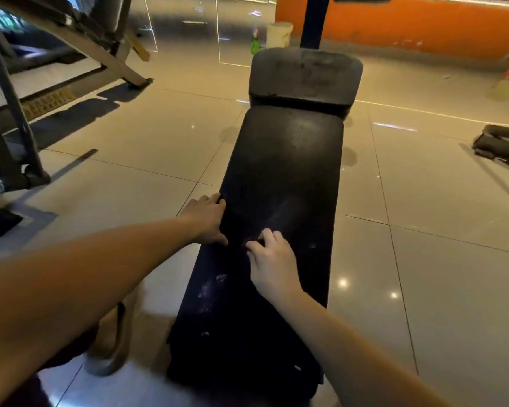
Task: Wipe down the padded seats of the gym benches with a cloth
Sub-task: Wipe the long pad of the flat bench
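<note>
A long black padded bench seat (285, 160) runs away from me, with a shorter, worn pad (304, 74) at its far end. A dark cloth (218, 304) appears to be draped over the near half of the bench and is hard to tell from the padding. My left hand (206, 218) grips the cloth at the bench's left edge, thumb and fingers curled round it. My right hand (272, 265) sits near the middle of the seat, its fingers curled and bunching the cloth.
Glossy tiled floor surrounds the bench. A metal gym machine frame (12, 127) stands at the left. A white bucket (279, 33) and green bottle (255, 44) sit beyond the bench by an orange wall (423, 22). A dark object (500, 145) lies at right. My sandalled foot (115, 342) is beside the bench.
</note>
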Demonstrator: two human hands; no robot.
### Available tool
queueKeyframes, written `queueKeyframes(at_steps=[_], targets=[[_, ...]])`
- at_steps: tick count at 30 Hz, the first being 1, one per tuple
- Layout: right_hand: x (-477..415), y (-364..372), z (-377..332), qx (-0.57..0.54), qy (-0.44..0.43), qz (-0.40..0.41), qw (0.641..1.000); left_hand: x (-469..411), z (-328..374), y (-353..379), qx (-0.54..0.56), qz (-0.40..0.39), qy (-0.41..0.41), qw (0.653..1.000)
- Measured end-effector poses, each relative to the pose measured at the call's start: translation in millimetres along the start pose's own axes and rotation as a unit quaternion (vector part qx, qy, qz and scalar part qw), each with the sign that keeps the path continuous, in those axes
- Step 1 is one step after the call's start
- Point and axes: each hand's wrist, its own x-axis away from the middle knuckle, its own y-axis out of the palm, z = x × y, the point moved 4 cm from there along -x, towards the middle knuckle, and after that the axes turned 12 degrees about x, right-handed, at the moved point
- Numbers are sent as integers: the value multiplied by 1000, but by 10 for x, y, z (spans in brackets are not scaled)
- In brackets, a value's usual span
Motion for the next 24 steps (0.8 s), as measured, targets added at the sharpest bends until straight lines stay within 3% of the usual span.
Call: queueKeyframes(at_steps=[3,5,10,14,16,21,24], targets=[[224,-13,-88,-9,-145,-70,987,44,62,-39,-2,-4,-2,1000],[197,-86,65,37,-197,-77,977,48,52,-40,3,1,-4,1000],[-360,-263,980,93,11,-22,995,-64,-88,100,8,15,17,1000],[-142,-223,842,80,100,-1,992,-107,-48,124,38,21,15,999],[207,-216,688,65,82,-21,994,-126,-46,96,60,14,16,998],[532,-303,626,86,-90,-100,987,-77,137,71,81,3,-22,996],[145,-331,911,83,-36,-92,992,-61,209,95,76,30,-36,996]])
